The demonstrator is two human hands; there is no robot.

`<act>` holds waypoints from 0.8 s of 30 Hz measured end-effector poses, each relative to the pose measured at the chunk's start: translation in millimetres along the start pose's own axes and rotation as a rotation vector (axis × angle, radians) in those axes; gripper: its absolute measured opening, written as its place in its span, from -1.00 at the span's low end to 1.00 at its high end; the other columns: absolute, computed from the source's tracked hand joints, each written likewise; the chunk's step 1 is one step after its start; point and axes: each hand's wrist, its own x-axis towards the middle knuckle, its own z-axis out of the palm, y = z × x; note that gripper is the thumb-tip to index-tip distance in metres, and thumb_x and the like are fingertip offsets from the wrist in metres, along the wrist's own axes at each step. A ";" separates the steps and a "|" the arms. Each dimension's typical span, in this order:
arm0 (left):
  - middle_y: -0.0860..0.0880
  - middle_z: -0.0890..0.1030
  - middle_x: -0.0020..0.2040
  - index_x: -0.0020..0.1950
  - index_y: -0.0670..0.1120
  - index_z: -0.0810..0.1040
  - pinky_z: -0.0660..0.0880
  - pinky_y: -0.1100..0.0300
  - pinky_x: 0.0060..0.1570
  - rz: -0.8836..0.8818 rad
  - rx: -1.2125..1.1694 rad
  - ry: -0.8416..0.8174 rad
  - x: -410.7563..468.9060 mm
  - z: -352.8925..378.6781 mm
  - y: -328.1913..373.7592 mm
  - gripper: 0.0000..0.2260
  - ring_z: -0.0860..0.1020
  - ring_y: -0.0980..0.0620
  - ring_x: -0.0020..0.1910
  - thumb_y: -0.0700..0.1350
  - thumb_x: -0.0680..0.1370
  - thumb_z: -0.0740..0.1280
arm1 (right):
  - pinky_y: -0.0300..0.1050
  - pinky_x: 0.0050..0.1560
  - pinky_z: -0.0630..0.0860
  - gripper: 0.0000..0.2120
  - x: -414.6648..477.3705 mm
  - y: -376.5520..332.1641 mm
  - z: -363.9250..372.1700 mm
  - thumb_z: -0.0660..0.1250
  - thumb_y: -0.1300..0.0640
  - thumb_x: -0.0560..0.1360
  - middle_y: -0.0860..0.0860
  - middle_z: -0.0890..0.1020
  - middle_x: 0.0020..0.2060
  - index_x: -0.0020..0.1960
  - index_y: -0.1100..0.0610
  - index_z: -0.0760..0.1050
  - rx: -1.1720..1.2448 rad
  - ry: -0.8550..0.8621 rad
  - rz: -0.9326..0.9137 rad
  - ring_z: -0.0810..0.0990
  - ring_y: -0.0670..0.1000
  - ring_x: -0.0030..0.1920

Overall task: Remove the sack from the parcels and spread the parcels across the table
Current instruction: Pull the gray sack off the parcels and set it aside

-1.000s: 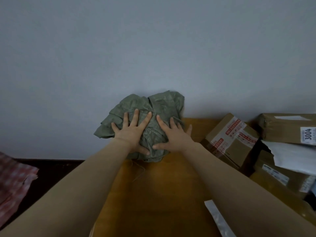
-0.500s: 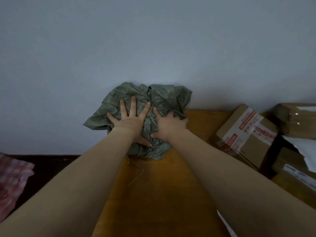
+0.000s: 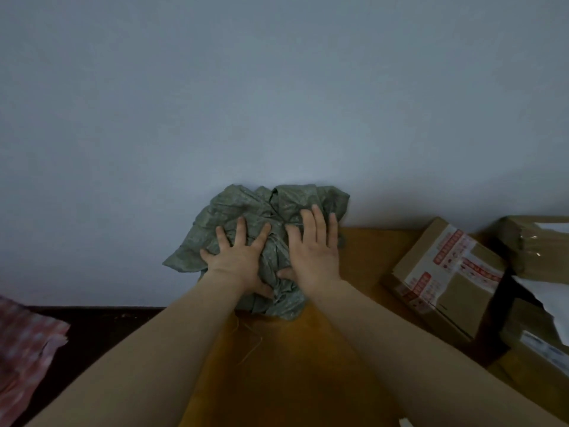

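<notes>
Left hand (image 3: 237, 261) and right hand (image 3: 314, 257) press sack (image 3: 237, 208) on table (image 3: 308, 359).
Left fingers spread, right together; red tape print on box (image 3: 452, 291) unreadable.

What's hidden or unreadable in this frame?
Head view only.
Under the sack: covered by its folds, the left hand and the right hand.
Rightmost parcels: cut off by the frame edge; label print blurred.
Pink checked cloth: cut off by the left edge.

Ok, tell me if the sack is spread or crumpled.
Crumpled: the sack sits in a creased heap under the left hand and right hand.
</notes>
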 end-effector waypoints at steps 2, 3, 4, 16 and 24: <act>0.01 -0.41 0.51 0.43 0.32 -0.41 0.05 -0.46 0.32 -0.004 -0.001 -0.002 3.0 0.6 -3.2 0.17 -0.29 -0.31 0.49 0.35 0.21 0.48 | 0.32 0.31 -0.51 0.10 5.0 3.3 -5.1 0.47 -0.24 0.30 0.18 -0.40 0.48 0.55 0.07 -0.16 -0.019 0.108 -0.037 -0.51 0.20 0.44; 0.02 -0.41 0.51 0.43 0.32 -0.41 0.04 -0.46 0.32 -0.001 -0.004 -0.001 3.7 0.7 -4.7 0.18 -0.29 -0.31 0.49 0.36 0.20 0.48 | 0.34 0.27 -0.52 0.22 11.5 5.3 -8.4 0.50 -0.26 0.25 0.16 -0.46 0.46 0.54 0.04 -0.30 -0.038 0.089 -0.040 -0.53 0.21 0.42; 0.02 -0.41 0.51 0.43 0.33 -0.41 0.04 -0.46 0.32 0.007 -0.010 0.002 3.9 1.1 -5.6 0.18 -0.29 -0.30 0.49 0.36 0.20 0.47 | 0.37 0.27 -0.49 0.31 18.9 7.0 -11.3 0.51 -0.28 0.21 0.16 -0.46 0.46 0.52 0.03 -0.40 -0.044 0.028 -0.040 -0.49 0.22 0.44; -0.02 -0.39 0.51 0.48 0.21 -0.38 0.04 -0.45 0.33 0.020 0.010 -0.021 15.5 4.3 -7.1 0.18 -0.30 -0.33 0.48 0.32 0.24 0.48 | 0.29 0.37 0.25 0.12 51.2 12.7 6.0 0.51 -0.20 0.29 0.10 0.08 0.51 0.56 -0.06 -0.18 0.187 -0.407 -0.066 0.14 0.21 0.48; -0.01 -0.38 0.52 0.48 0.23 -0.37 0.05 -0.44 0.34 -0.007 -0.001 -0.047 15.7 1.2 -4.7 0.20 -0.29 -0.31 0.49 0.28 0.22 0.52 | 0.38 0.44 -0.07 -0.07 10.9 -6.2 17.1 0.28 -0.18 0.49 0.06 -0.27 0.53 0.54 -0.01 -0.31 0.172 -0.297 0.007 -0.19 0.21 0.53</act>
